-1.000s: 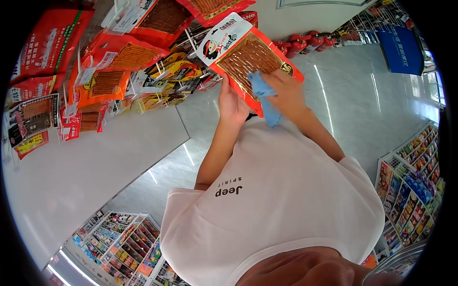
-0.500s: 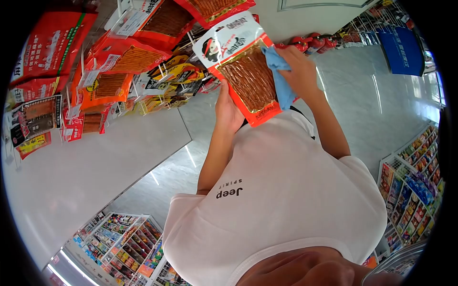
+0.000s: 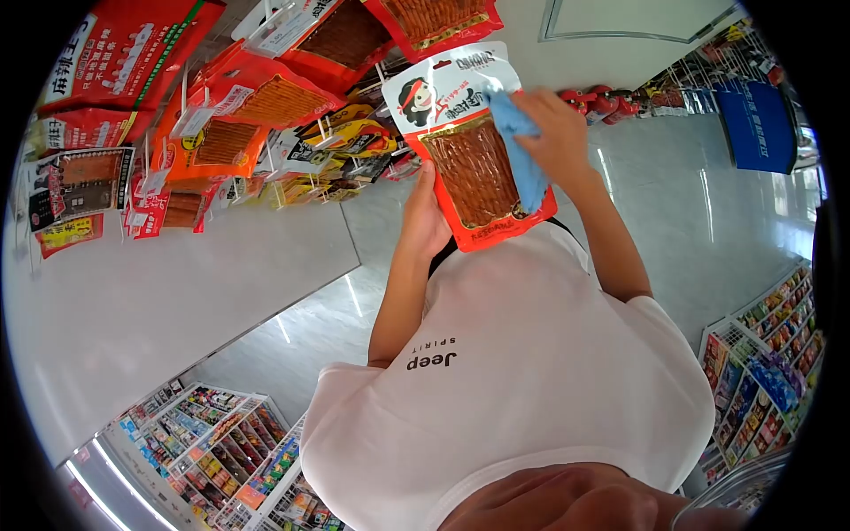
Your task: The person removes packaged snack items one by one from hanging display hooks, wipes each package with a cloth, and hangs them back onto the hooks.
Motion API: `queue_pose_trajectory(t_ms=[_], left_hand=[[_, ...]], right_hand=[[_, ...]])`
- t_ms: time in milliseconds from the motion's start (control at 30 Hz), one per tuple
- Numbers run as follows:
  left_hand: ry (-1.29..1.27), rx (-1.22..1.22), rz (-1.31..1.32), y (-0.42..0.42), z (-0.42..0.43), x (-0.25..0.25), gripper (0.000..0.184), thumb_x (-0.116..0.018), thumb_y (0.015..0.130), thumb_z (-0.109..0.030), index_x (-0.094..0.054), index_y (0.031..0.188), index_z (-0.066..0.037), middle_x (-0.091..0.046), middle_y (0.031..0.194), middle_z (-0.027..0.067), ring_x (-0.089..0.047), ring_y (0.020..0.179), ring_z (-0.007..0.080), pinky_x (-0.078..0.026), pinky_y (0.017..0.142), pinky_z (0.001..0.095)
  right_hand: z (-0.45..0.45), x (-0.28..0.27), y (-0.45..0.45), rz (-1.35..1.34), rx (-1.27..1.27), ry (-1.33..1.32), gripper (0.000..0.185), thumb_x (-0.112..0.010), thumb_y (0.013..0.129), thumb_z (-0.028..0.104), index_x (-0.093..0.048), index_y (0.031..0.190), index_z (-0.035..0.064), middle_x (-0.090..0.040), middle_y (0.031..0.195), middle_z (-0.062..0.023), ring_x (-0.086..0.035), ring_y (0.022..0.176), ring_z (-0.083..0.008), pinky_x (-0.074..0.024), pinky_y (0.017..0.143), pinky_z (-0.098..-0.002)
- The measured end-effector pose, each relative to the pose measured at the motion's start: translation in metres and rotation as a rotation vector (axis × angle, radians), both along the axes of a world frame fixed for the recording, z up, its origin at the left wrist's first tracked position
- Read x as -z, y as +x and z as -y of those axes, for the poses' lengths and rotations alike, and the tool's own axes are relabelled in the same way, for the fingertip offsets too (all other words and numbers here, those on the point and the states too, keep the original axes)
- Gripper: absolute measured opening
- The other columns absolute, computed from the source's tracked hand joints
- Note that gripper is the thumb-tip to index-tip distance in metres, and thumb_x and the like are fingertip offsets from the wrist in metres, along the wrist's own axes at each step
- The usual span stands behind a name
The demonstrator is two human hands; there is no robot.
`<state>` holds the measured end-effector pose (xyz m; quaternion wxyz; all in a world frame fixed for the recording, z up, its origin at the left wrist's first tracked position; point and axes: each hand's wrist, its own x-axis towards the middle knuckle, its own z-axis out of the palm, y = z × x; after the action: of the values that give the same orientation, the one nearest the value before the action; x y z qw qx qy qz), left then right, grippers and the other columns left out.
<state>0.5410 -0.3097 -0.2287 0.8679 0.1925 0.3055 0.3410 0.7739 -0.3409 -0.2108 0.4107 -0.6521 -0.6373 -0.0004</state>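
Note:
My left hand [image 3: 425, 217] grips the lower left edge of a flat snack packet [image 3: 469, 181]. The packet is red and white, with a cartoon face on its top part and a clear window showing brown strips. A folded blue cloth [image 3: 524, 168] is in my right hand [image 3: 560, 137], with the fingers bent over it. The cloth lies against the packet's right side and covers part of the window's edge. I hold the packet tilted in front of my chest.
At the left, several similar packets [image 3: 274, 97] hang on a wall rack with price tags. Red fire extinguishers [image 3: 606, 104] and a blue box [image 3: 755, 124] stand at the upper right. Stocked shelves [image 3: 221, 451] are at the lower left, others [image 3: 766, 354] at the lower right.
The packet has turned a little more upright and sits slightly lower in view. My right hand and the cloth have shifted slightly down and right in view. The rack has shifted right in view.

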Motion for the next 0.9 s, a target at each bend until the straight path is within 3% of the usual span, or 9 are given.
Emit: queue_pose_trajectory(t_ms=[133, 333, 433, 533, 667, 700, 800, 833, 900], left_hand=[[-0.039, 0.022, 0.19, -0.005, -0.011, 0.005, 0.049, -0.037, 0.108, -0.04, -0.043, 0.143, -0.005, -0.052, 0.143, 0.0125, -0.053, 0.128, 0.0265, -0.044, 0.108, 0.0447], [0.023, -0.084, 0.144, -0.006, -0.01, -0.001, 0.051, -0.038, 0.108, -0.041, -0.041, 0.144, -0.005, -0.05, 0.145, 0.0122, -0.05, 0.131, 0.0262, -0.042, 0.11, 0.0455], [0.126, -0.135, 0.0, 0.002, -0.009, -0.007, 0.052, -0.04, 0.108, -0.04, -0.039, 0.145, -0.005, -0.05, 0.145, 0.0117, -0.05, 0.131, 0.0257, -0.041, 0.111, 0.0455], [0.203, -0.061, -0.02, 0.017, 0.003, -0.013, 0.052, -0.041, 0.108, -0.04, -0.037, 0.146, -0.005, -0.047, 0.147, 0.011, -0.049, 0.132, 0.0253, -0.04, 0.112, 0.0452], [0.474, 0.114, -0.263, 0.029, 0.02, 0.009, 0.05, -0.038, 0.108, -0.033, -0.036, 0.149, -0.005, -0.044, 0.15, 0.0132, -0.045, 0.137, 0.0245, -0.036, 0.112, 0.0391], [0.616, 0.127, -0.322, 0.032, 0.022, 0.014, 0.049, -0.038, 0.108, -0.03, -0.038, 0.15, -0.005, -0.043, 0.152, 0.0137, -0.043, 0.138, 0.0249, -0.033, 0.113, 0.038], [1.153, 0.266, -0.42, 0.03, 0.005, -0.019, 0.047, -0.043, 0.106, -0.026, -0.045, 0.147, -0.005, -0.038, 0.156, 0.0134, -0.038, 0.141, 0.0272, -0.028, 0.115, 0.0398], [1.277, 0.219, -0.503, 0.032, 0.002, -0.024, 0.045, -0.055, 0.101, -0.025, -0.052, 0.141, -0.003, -0.044, 0.151, 0.0116, -0.038, 0.139, 0.0304, -0.03, 0.114, 0.0422], [1.455, 0.132, -0.672, 0.032, -0.003, -0.018, 0.045, -0.061, 0.096, -0.018, -0.053, 0.139, -0.003, -0.045, 0.15, 0.0124, -0.038, 0.139, 0.0329, -0.03, 0.113, 0.0429]], right_hand=[[-0.01, -0.006, 0.005, -0.085, 0.025, 0.029, 0.051, -0.079, 0.066, 0.012, -0.068, 0.116, 0.0105, -0.062, 0.093, -0.0076, -0.064, 0.082, -0.0281, -0.0529, 0.069, -0.0367], [0.055, 0.013, 0.001, -0.185, -0.127, -0.241, 0.046, -0.077, 0.066, 0.01, -0.068, 0.111, 0.0063, -0.061, 0.093, -0.0101, -0.063, 0.084, -0.031, -0.0513, 0.071, -0.0384], [0.048, 0.032, -0.003, -0.232, 0.007, -0.168, 0.045, -0.076, 0.065, 0.008, -0.067, 0.109, 0.0049, -0.061, 0.094, -0.012, -0.062, 0.085, -0.0314, -0.0507, 0.073, -0.0379], [0.03, 0.04, -0.019, -0.342, 0.022, 0.02, 0.035, -0.076, 0.076, 0.003, -0.066, 0.109, -0.0001, -0.062, 0.093, -0.0131, -0.064, 0.084, -0.0262, -0.0501, 0.074, -0.0335], [0.007, 0.028, -0.044, -0.527, 0.107, 0.223, 0.03, -0.071, 0.088, 0.006, -0.064, 0.117, -0.0002, -0.065, 0.114, -0.0097, -0.062, 0.101, -0.0207, -0.0482, 0.088, -0.0305], [0.007, 0.027, -0.046, -0.717, 0.073, 0.157, 0.028, -0.063, 0.095, 0.008, -0.062, 0.122, -0.0007, -0.065, 0.119, -0.0076, -0.061, 0.106, -0.0165, -0.0463, 0.094, -0.0274], [0.017, 0.037, -0.033, -1.376, 0.047, -0.104, 0.025, -0.059, 0.098, 0.012, -0.061, 0.121, 0.0025, -0.064, 0.121, -0.0065, -0.06, 0.107, -0.0168, -0.0464, 0.094, -0.0308], [0.017, 0.047, -0.028, -1.542, -0.102, -0.057, 0.026, -0.059, 0.099, 0.014, -0.062, 0.123, 0.0039, -0.064, 0.12, -0.0047, -0.061, 0.102, -0.0132, -0.0478, 0.089, -0.029], [0.016, 0.057, -0.021, -1.739, -0.272, -0.088, 0.026, -0.059, 0.099, 0.015, -0.062, 0.123, 0.0037, -0.065, 0.119, -0.0046, -0.061, 0.101, -0.013, -0.048, 0.089, -0.0289]])
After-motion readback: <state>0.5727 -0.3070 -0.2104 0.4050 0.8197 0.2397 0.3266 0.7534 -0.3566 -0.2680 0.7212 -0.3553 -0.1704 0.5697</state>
